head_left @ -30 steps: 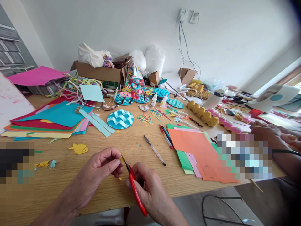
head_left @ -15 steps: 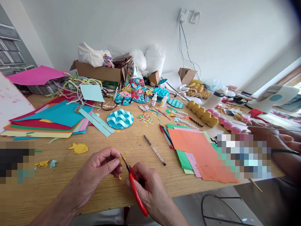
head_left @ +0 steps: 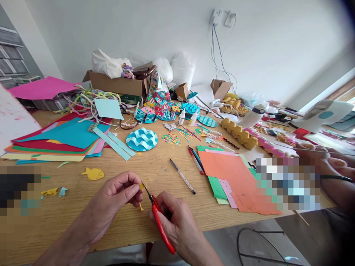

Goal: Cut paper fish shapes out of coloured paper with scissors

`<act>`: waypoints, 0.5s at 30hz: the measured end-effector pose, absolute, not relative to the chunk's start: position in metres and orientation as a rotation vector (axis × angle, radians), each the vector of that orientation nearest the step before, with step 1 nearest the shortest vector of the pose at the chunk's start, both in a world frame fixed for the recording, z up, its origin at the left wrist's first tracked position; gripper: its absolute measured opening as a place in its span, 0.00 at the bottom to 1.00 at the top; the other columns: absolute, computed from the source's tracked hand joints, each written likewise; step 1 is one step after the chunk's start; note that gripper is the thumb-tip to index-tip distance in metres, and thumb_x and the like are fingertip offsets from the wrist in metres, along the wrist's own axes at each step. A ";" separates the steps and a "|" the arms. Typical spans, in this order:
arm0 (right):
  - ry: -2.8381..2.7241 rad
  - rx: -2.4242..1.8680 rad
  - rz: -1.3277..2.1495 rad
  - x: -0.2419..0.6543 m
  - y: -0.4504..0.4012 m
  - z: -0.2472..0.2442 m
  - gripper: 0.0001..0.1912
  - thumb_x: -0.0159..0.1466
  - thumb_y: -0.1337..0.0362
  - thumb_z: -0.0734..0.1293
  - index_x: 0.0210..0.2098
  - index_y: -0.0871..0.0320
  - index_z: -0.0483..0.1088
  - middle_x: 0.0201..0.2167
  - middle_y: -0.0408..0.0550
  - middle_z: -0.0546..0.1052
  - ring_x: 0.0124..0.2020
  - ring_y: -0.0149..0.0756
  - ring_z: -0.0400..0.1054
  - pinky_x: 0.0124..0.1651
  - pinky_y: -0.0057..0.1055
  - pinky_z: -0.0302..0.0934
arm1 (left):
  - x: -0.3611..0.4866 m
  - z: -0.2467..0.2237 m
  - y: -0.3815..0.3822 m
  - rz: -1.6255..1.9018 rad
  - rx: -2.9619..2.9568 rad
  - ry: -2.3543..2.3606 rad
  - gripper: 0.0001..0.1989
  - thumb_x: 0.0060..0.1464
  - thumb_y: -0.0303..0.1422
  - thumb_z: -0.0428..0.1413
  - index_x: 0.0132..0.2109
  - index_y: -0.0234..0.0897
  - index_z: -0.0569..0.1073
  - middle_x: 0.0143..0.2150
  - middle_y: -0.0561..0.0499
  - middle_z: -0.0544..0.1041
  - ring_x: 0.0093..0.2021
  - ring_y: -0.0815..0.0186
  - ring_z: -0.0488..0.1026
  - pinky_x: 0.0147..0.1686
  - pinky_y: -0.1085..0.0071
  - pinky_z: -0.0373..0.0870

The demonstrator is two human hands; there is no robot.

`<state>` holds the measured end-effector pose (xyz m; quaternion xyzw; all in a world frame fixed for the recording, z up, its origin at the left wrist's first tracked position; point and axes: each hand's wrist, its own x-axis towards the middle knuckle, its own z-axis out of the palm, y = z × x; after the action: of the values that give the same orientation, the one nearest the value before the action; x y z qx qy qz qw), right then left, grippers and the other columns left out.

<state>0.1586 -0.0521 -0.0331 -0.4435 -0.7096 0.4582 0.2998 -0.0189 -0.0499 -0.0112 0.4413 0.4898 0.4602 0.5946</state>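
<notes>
Between the thumb and fingers of my left hand (head_left: 118, 195) is a small piece of yellow paper (head_left: 141, 186), mostly covered by the fingers. My right hand (head_left: 180, 221) is closed around red-handled scissors (head_left: 163, 232), whose dark, narrow blades point up and left and meet the edge of that paper. A thin yellow paper strip (head_left: 141, 207) shows just below my left fingers. On the table to the left lies a yellow paper fish (head_left: 94, 174) with drawn lines. A pen (head_left: 182, 176) rests beyond my right hand.
Coloured paper sheets (head_left: 69, 133) are stacked at left, and an orange sheet (head_left: 233, 177) tops another pile at right. A blue wavy-patterned disc (head_left: 141, 139) and glue bottles (head_left: 181, 117) stand further back. Another person's hand (head_left: 313, 153) is at the far right.
My left hand and the yellow paper have shifted very slightly up and left. The scissors stay almost in place at the paper's edge.
</notes>
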 end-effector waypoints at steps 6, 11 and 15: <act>-1.885 -1.187 1.216 0.159 -0.053 -0.033 0.11 0.59 0.64 0.61 0.22 0.57 0.57 0.17 0.36 0.56 0.20 0.26 0.47 0.22 0.24 0.42 | -0.020 -0.010 -0.052 1.081 1.018 1.145 0.07 0.54 0.32 0.56 0.28 0.39 0.72 0.24 0.57 0.73 0.28 0.70 0.69 0.30 0.75 0.65; -1.896 -1.186 1.211 0.159 -0.052 -0.034 0.12 0.60 0.63 0.61 0.22 0.57 0.56 0.17 0.36 0.56 0.20 0.26 0.48 0.22 0.24 0.43 | -0.020 -0.011 -0.051 1.089 1.003 1.146 0.06 0.53 0.31 0.56 0.28 0.39 0.72 0.24 0.57 0.73 0.28 0.70 0.69 0.30 0.75 0.65; -1.904 -1.189 1.206 0.159 -0.053 -0.033 0.12 0.60 0.63 0.61 0.22 0.57 0.56 0.17 0.36 0.57 0.20 0.26 0.49 0.22 0.24 0.43 | -0.019 -0.010 -0.050 1.096 1.001 1.147 0.06 0.53 0.32 0.56 0.28 0.38 0.72 0.24 0.57 0.73 0.28 0.70 0.69 0.30 0.75 0.66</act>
<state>0.1590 -0.0525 -0.0331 -0.4463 -0.7146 0.4526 0.2921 -0.0192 -0.0496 -0.0104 0.4301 0.4931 0.4712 0.5915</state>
